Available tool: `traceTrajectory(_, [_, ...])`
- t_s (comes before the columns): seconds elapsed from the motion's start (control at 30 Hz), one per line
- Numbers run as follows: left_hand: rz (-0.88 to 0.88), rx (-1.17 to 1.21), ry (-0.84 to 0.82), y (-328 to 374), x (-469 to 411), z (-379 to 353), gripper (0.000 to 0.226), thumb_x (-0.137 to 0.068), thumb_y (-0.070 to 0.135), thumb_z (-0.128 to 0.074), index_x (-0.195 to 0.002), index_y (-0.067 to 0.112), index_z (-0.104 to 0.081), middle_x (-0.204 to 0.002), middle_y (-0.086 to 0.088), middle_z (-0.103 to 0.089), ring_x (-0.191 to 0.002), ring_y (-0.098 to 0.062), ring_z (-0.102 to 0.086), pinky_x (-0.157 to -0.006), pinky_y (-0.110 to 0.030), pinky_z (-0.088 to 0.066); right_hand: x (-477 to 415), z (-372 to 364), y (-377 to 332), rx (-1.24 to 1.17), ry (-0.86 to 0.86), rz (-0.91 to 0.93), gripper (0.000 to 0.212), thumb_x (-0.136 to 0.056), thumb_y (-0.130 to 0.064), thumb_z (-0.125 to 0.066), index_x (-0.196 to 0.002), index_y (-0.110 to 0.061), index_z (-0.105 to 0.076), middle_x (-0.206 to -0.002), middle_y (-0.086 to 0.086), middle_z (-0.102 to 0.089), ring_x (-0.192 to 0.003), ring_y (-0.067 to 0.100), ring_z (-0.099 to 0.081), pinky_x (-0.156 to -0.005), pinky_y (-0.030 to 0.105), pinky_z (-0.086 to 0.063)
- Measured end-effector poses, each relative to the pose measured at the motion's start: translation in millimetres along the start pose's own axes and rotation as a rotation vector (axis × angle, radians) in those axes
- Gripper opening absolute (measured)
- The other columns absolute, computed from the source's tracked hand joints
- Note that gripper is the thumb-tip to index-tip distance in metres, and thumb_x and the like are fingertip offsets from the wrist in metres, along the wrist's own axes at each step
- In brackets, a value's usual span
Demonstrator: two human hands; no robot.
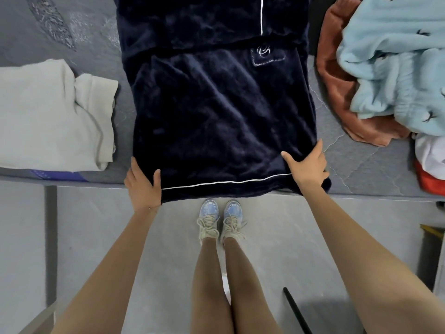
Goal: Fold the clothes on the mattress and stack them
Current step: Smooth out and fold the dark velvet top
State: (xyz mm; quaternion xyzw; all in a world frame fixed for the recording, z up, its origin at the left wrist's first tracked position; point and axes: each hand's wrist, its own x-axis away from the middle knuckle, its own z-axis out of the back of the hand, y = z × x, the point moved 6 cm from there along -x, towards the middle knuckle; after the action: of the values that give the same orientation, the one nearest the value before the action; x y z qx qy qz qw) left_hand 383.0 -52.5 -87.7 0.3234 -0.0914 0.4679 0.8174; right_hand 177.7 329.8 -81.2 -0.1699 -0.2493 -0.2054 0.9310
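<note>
A dark navy velvet garment (221,112) with white piping lies spread flat on the grey mattress (356,169). Its top part is folded down, and its hem hangs slightly over the near edge. My left hand (142,182) rests on the hem's left corner, thumb spread over the fabric and fingers straight along the side edge. My right hand (308,165) lies flat on the hem's right corner with the thumb spread wide. A folded pale grey garment (53,116) sits to the left.
At the right lies an unfolded heap: a light blue fleece piece (395,68) over a rust-brown one (337,92), with white and red cloth (431,165) nearer. My feet stand on the grey floor (96,237) at the mattress edge. A black rod (296,309) lies on the floor.
</note>
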Motion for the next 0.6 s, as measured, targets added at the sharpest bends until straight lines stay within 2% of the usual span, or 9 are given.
traceTrajectory(0.1, [0.21, 0.204, -0.016, -11.8, -3.2, 5.6, 0.065, -0.091, 0.034, -0.065, -0.14, 0.001, -0.037, -0.137, -0.017, -0.048, -0.128, -0.033, -0.045, -0.106, -0.041, -0.039, -4.9, 3.6, 4.5, -0.056, -0.056, -0.097, 0.078, -0.074, -0.06, -0.074, -0.13, -0.013, -0.047, -0.132, 0.008, -0.058, -0.125, 0.033, -0.051, -0.11, 0.05, -0.028])
traceTrajectory(0.17, [0.346, 0.312, -0.108, -19.9, -2.1, 5.3, 0.06, -0.087, 0.036, -0.07, -0.133, 0.003, -0.048, -0.13, -0.014, -0.058, -0.119, -0.032, -0.055, -0.099, -0.038, -0.045, -5.5, 3.8, 8.8, -0.202, -0.149, -0.147, 0.07, -0.072, -0.055, -0.078, -0.123, -0.013, -0.053, -0.125, 0.007, -0.063, -0.117, 0.031, -0.058, -0.107, 0.046, -0.039])
traceTrajectory(0.27, [0.387, 0.424, -0.245, -24.7, 2.2, 6.3, 0.052, -0.086, 0.031, -0.072, -0.131, 0.01, -0.054, -0.125, -0.008, -0.062, -0.11, -0.026, -0.059, -0.092, -0.036, -0.046, 1.4, 3.0, 16.3, -0.442, -0.305, -0.2, 0.062, -0.07, -0.041, -0.085, -0.119, -0.011, -0.06, -0.118, 0.006, -0.067, -0.105, 0.026, -0.063, -0.098, 0.038, -0.049])
traceTrajectory(0.33, [0.391, 0.481, -0.301, -27.0, 5.7, 8.8, 0.053, -0.085, 0.023, -0.073, -0.133, 0.015, -0.052, -0.125, -0.005, -0.062, -0.109, -0.024, -0.058, -0.095, -0.037, -0.046, 8.8, -1.7, 20.1, -0.555, -0.393, -0.216, 0.057, -0.071, -0.032, -0.086, -0.119, -0.013, -0.061, -0.115, 0.005, -0.068, -0.103, 0.025, -0.064, -0.098, 0.039, -0.05])
traceTrajectory(0.43, [0.409, 0.57, -0.404, -29.4, 13.8, 6.9, 0.064, -0.084, 0.014, -0.074, -0.14, 0.02, -0.043, -0.126, -0.004, -0.06, -0.114, -0.024, -0.059, -0.103, -0.042, -0.046, 16.8, -2.6, 22.5, -0.648, -0.338, -0.158, 0.056, -0.074, -0.022, -0.084, -0.121, -0.015, -0.055, -0.115, 0.003, -0.067, -0.105, 0.022, -0.065, -0.094, 0.036, -0.051])
traceTrajectory(0.5, [0.417, 0.579, -0.461, -28.8, 19.8, 5.6, 0.067, -0.083, 0.014, -0.074, -0.141, 0.023, -0.041, -0.125, -0.001, -0.06, -0.113, -0.022, -0.059, -0.1, -0.042, -0.048, 26.2, -6.8, 19.9, -0.687, -0.381, -0.121, 0.055, -0.077, -0.022, -0.082, -0.121, -0.02, -0.05, -0.117, 0.001, -0.065, -0.102, 0.015, -0.064, -0.084, 0.028, -0.051])
traceTrajectory(0.6, [0.422, 0.609, -0.559, -23.4, 28.7, 0.6, 0.065, -0.08, 0.018, -0.078, -0.137, 0.023, -0.047, -0.121, 0.002, -0.064, -0.11, -0.017, -0.061, -0.093, -0.033, -0.049, 38.8, -16.4, 17.5, -0.733, -0.501, -0.084, 0.061, -0.076, -0.025, -0.083, -0.126, -0.027, -0.048, -0.117, -0.007, -0.066, -0.104, 0.009, -0.065, -0.084, 0.024, -0.049])
